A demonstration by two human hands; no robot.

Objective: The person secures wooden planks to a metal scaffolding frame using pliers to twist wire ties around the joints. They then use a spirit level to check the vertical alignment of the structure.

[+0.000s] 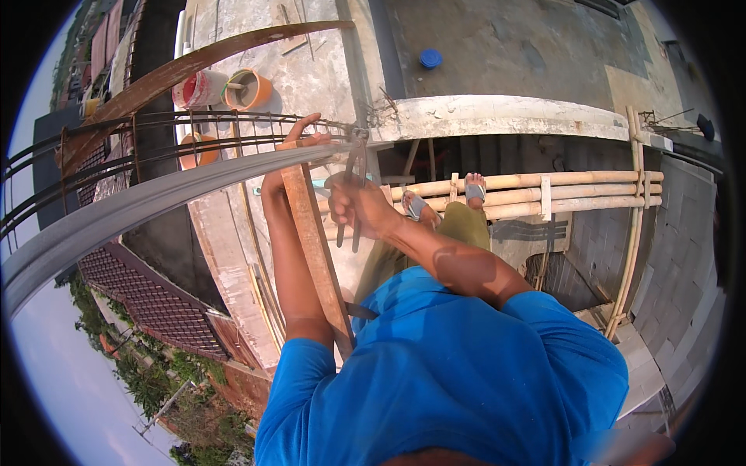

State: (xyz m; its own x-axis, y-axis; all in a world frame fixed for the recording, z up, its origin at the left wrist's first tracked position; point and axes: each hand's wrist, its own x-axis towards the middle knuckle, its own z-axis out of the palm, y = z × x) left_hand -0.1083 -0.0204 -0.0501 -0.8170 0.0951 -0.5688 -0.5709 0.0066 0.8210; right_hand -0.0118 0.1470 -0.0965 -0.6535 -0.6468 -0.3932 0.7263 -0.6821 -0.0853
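Note:
My right hand (364, 206) is closed round the long handles of dark metal pincers (357, 165). The pincers' jaws meet the right end of a rebar cage (249, 130), made of thin dark rods with cross ties. My left hand (309, 133) is at the cage just left of the jaws, fingers stretched out and apart. Part of that hand is hidden behind an upright wooden batten (311, 241), which runs down past my left forearm. A long grey bar-like piece (179, 186) lies along the cage's near side and ends close to my left hand.
Bamboo poles (575, 191) form a narrow platform under my sandalled feet, above an opening. A concrete ledge (497, 116) runs beyond it. Orange (252, 89) and red-white buckets (198, 89) stand left, beneath a curved wooden plank (210, 62). A drop with rooftops lies far left.

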